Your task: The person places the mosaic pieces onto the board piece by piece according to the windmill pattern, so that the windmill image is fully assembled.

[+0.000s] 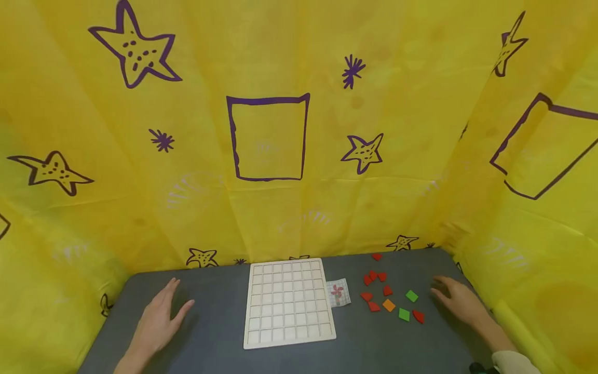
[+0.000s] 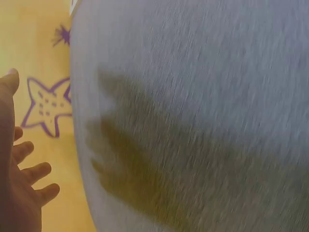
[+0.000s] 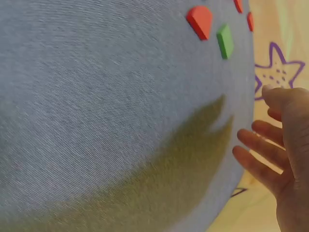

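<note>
My left hand (image 1: 158,319) hovers over the left part of the table, left of a pale grid board (image 1: 289,304); its fingers are extended and nothing is in it. On the other side, my right hand (image 1: 460,300) is also empty, fingers relaxed, just right of the scattered pieces. Those include several red petal-shaped pieces (image 1: 374,306), an orange square (image 1: 389,305) and two green tiles, one nearer the front (image 1: 404,314). A small picture card (image 1: 338,293) with a red flower on a grid touches the board's right edge. In the right wrist view, a red piece (image 3: 200,22) lies beside a green tile (image 3: 225,42).
The dark grey table (image 1: 210,311) carries everything. Yellow cloth (image 1: 271,218) with purple starfish drawings hangs behind it and along both sides. Shadows of the hands fall on the tabletop in both wrist views.
</note>
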{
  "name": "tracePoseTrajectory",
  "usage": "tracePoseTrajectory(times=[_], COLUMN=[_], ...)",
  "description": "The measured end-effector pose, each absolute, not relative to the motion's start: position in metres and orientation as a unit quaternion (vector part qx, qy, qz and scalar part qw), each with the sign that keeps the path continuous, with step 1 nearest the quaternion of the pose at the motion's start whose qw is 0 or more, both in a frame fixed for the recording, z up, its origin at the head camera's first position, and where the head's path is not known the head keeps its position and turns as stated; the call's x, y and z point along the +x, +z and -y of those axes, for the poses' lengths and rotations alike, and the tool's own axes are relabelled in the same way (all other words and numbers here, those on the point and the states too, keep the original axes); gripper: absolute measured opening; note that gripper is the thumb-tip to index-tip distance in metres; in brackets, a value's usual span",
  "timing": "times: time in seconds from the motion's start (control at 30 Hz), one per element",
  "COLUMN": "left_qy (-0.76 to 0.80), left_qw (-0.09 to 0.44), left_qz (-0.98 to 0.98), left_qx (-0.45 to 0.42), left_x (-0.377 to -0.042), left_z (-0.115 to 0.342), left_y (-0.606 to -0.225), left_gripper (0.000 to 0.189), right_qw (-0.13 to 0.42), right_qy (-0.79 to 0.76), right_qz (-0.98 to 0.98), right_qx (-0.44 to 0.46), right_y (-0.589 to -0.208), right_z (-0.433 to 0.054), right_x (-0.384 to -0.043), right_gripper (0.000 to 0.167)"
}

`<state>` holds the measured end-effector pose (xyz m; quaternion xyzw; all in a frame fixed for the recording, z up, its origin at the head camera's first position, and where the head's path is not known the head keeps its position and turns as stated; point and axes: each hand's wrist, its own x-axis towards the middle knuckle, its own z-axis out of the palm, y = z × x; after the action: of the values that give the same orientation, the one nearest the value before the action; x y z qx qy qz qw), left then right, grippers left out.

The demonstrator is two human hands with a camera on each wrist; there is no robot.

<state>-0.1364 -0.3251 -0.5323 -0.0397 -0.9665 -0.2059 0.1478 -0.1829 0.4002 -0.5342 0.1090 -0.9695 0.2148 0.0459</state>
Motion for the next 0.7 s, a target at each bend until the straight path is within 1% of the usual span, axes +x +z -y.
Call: tracePoseTrajectory(times=[0.07,0.27,0.5,0.7], left_qy=[-0.209,-0.208,-0.201,-0.206], left_qw=[0.152,0.158,0.173,0.177], left_qz=[0.965,0.963,0.961,0.960], left_qx=[-0.048,-0.067,-0.076,-0.075], left_x=[-0.135,-0.132,-0.127,-0.128], left_z=[0.319,0.303,0.290,0.281], left_y=[-0.536,-0.542,-0.544,-0.546], left_gripper=[0.072,0.072,0.069,0.069], right_qw=[0.036,0.044,0.005,0.002], right_qy=[0.226,0.222,0.247,0.242], right_qz=[0.968,0.969,0.965,0.965], right_qx=[0.107,0.101,0.093,0.103], right_y=[-0.535,-0.534,-0.526,-0.527], right_z=[-0.395,-0.388,-0.374,-0.363], right_x=[-0.181,-0.175,-0.170,-0.166], right_gripper=[0.041,0.037,0.037,0.034])
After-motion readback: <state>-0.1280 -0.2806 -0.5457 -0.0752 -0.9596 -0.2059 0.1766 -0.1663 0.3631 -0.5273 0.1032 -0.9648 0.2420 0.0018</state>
